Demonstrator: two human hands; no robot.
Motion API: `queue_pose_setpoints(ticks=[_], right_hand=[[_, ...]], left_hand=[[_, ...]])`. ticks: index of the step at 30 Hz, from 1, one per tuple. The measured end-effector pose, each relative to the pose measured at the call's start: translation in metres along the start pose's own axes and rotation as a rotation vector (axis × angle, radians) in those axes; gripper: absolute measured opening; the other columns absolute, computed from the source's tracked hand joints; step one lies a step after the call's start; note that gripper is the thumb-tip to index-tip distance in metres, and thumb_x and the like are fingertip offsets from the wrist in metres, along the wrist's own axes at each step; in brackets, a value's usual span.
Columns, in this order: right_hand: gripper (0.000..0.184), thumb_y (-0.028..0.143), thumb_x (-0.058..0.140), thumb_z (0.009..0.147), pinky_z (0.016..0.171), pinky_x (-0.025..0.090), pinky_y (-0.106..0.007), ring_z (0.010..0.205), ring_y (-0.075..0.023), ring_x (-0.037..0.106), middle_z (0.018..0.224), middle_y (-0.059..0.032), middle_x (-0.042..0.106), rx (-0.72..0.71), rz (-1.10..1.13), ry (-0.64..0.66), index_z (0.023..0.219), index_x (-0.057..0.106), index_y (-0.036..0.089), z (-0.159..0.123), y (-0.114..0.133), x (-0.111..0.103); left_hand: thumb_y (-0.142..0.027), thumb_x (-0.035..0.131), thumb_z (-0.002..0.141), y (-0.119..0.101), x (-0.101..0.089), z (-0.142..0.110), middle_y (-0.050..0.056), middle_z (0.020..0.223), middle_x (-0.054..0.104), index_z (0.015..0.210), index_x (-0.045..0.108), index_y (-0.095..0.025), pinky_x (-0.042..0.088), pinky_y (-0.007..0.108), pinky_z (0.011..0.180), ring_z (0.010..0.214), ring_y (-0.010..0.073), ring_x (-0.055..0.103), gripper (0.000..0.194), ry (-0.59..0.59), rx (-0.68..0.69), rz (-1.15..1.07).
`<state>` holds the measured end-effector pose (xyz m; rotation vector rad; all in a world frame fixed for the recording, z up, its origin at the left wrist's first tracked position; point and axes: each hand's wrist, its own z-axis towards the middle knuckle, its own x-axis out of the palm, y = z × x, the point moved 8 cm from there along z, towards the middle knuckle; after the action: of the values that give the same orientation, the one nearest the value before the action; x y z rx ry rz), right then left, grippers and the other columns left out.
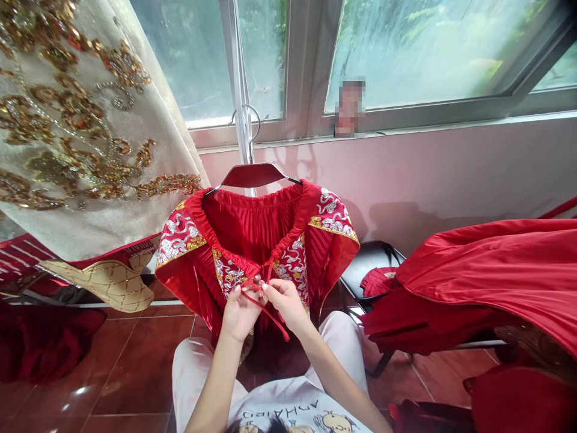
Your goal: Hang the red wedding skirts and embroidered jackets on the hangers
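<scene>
A red pleated cape (252,219) with silver and gold embroidered panels hangs on a dark red hanger (255,174) in front of me. At its neck opening, both hands meet on a thin red tie cord (273,320). My left hand (241,310) is closed with the cord across its fingers. My right hand (286,300) pinches the cord close beside the left fingertips. A loose cord end dangles below the hands. Whether the cord is knotted cannot be made out between the fingers.
A cream garment with gold sequins (76,138) hangs at the left, above a gold quilted piece (110,282). At the right, red fabric (491,264) lies draped beside a black chair (376,255). Behind the cape stand a white pole (243,78) and a window wall.
</scene>
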<state>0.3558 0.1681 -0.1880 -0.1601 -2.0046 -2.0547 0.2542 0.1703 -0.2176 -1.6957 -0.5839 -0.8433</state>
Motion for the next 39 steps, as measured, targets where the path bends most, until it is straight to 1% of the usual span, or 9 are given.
queue_pose_setpoints(ticks=[13,18,21,23,26,29,33,36,39], right_hand=[[0.037,0.046,0.064,0.071,0.049,0.021,-0.023,0.051,-0.0079,0.029,0.051,0.0026,0.038,-0.046,-0.15,0.053,0.052,0.053,0.016,-0.007,0.028,0.002],[0.034,0.045,0.064,0.071,0.048,0.02,-0.023,0.051,-0.0076,0.028,0.051,0.0028,0.038,-0.102,-0.204,-0.014,0.058,0.06,0.015,0.001,0.052,-0.017],[0.034,0.047,0.064,0.074,0.047,0.019,-0.023,0.051,-0.0076,0.027,0.052,0.003,0.038,-0.168,-0.226,-0.141,0.062,0.061,0.015,0.005,0.066,-0.04],[0.036,0.048,0.063,0.075,0.047,0.02,-0.023,0.053,-0.008,0.028,0.053,0.0026,0.038,-0.187,-0.253,-0.133,0.062,0.06,0.015,0.008,0.067,-0.044],[0.039,0.046,0.061,0.079,0.049,0.023,-0.022,0.054,-0.0083,0.03,0.053,0.0025,0.037,-0.191,-0.34,0.031,0.056,0.054,0.015,0.01,0.058,-0.026],[0.041,0.043,0.057,0.082,0.049,0.023,-0.022,0.054,-0.0079,0.029,0.053,0.0033,0.034,-0.188,-0.39,0.158,0.054,0.046,0.016,0.01,0.047,-0.004],[0.039,0.04,0.054,0.085,0.049,0.025,-0.022,0.054,-0.0081,0.031,0.054,0.0031,0.038,-0.229,-0.419,0.174,0.056,0.048,0.016,0.012,0.049,0.005],[0.036,0.038,0.055,0.085,0.049,0.028,-0.021,0.053,-0.0082,0.034,0.053,0.0024,0.043,-0.261,-0.496,0.122,0.057,0.056,0.015,0.013,0.057,-0.006],[0.023,0.036,0.063,0.081,0.052,0.039,-0.022,0.056,-0.0113,0.049,0.061,-0.0009,0.06,-0.272,-0.55,0.096,0.074,0.07,0.015,0.013,0.07,-0.023]], left_hand=[[-0.056,0.069,0.07,-0.037,0.003,-0.027,0.001,0.074,0.062,0.064,0.06,-0.02,0.053,0.037,0.08,0.076,0.0151,0.06,0.038,-0.11,0.286,-0.11],[-0.063,0.054,0.082,-0.086,-0.001,-0.04,-0.002,0.077,0.056,0.054,0.052,-0.019,0.052,0.025,0.077,0.07,0.0074,0.053,0.052,-0.019,0.513,-0.109],[-0.065,0.051,0.083,-0.13,-0.021,-0.056,-0.003,0.069,0.053,0.052,0.054,-0.02,0.046,0.014,0.053,0.051,0.0031,0.041,0.055,0.049,0.719,0.052],[-0.07,0.052,0.079,-0.141,-0.026,-0.055,-0.002,0.069,0.057,0.055,0.062,-0.021,0.037,0.016,0.037,0.041,0.0026,0.036,0.055,0.115,0.681,0.326],[-0.071,0.055,0.076,-0.119,-0.023,-0.037,0.008,0.084,0.068,0.076,0.074,-0.02,0.048,0.025,0.043,0.054,0.0127,0.057,0.054,0.062,0.405,0.831],[-0.063,0.056,0.08,-0.087,0.013,-0.018,0.011,0.09,0.069,0.093,0.072,-0.018,0.055,0.034,0.074,0.086,0.0229,0.065,0.049,0.055,0.35,1.114],[-0.049,0.041,0.092,-0.047,0.066,0.003,0.001,0.062,0.053,0.069,0.054,-0.02,0.045,0.028,0.059,0.059,0.0143,0.052,0.04,0.142,0.392,1.222],[-0.043,0.047,0.09,-0.047,0.071,0.009,-0.004,0.054,0.038,0.06,0.043,-0.02,0.032,0.026,0.05,0.051,0.0098,0.036,0.038,0.055,0.418,1.246],[-0.041,0.065,0.08,-0.067,0.07,0.006,-0.005,0.052,0.043,0.062,0.054,-0.018,0.028,0.024,0.047,0.047,0.0078,0.033,0.031,0.029,0.459,1.341]])
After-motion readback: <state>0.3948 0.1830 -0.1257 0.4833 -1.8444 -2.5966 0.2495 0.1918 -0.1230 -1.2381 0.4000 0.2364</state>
